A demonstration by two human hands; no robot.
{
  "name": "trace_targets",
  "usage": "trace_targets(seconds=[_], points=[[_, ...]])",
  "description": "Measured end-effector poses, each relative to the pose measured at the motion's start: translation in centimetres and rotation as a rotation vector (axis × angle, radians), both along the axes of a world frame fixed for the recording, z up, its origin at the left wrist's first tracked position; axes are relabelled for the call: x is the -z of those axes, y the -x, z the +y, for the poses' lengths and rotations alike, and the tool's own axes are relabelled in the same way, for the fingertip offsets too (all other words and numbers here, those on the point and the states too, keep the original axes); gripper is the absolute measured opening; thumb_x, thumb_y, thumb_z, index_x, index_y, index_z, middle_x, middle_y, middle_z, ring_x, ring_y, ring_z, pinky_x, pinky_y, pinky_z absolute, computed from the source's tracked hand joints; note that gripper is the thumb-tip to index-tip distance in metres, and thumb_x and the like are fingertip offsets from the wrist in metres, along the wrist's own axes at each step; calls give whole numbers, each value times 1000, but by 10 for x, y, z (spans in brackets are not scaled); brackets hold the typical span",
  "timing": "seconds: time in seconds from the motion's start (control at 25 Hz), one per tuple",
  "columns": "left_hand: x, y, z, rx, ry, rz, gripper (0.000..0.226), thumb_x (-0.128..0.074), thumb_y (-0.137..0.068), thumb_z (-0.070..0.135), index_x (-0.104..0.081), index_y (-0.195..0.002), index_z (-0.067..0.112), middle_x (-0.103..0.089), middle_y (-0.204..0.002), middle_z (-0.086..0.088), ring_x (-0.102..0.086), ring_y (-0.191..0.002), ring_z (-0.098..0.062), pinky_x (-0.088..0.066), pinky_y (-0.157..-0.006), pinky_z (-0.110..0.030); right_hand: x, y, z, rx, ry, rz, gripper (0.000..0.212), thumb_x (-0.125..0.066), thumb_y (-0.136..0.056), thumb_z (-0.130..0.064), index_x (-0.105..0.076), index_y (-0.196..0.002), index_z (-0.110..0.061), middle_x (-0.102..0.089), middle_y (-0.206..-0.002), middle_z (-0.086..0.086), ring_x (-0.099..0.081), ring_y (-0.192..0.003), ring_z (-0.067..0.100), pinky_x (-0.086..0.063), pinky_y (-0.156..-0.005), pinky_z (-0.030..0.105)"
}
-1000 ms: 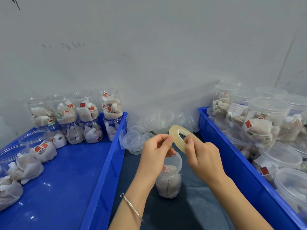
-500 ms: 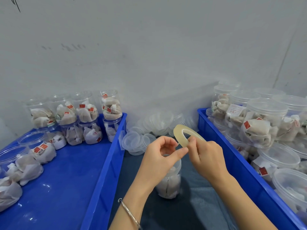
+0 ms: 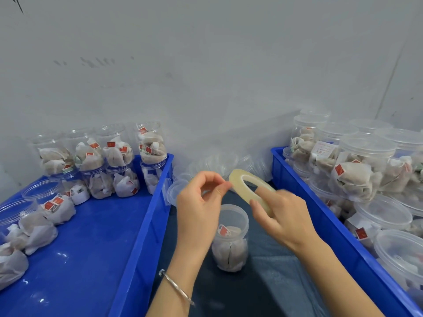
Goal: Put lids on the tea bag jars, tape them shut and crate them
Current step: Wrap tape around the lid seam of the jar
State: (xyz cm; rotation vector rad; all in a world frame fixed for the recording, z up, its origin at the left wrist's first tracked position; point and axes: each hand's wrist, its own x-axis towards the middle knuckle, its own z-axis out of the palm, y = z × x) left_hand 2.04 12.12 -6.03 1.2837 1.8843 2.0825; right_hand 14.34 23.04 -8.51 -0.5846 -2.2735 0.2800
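- Since the earlier frame, the left hand (image 3: 201, 202) has lifted off the tape roll (image 3: 249, 187), its thumb and forefinger pressed together (apparently pinching the tape end).
- Right hand (image 3: 281, 218) grips the roll.
- Lidded tea bag jar (image 3: 231, 239) stands on the surface between the blue crates (image 3: 146, 225).
- Draw the strip taut, then lay it along the lid seam.

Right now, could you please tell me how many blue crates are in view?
2. The left blue crate holds open jars of tea bags; the right blue crate holds lidded jars. Both run past the frame edge, so others may be hidden.
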Motion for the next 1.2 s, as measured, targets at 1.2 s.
trace_targets(seconds=[1.2], points=[[136,29,-12,296,-76,-418,18,-67,-79,7,-51,-77,-2,-61,-132,5,-52,-127,-11,-46,-95,-18,53,-19,34,170,27,-398,32,-36,-90,-49,-48,-83,-20,-47,-81,-10,-42,-83,11,-38,-75,29]])
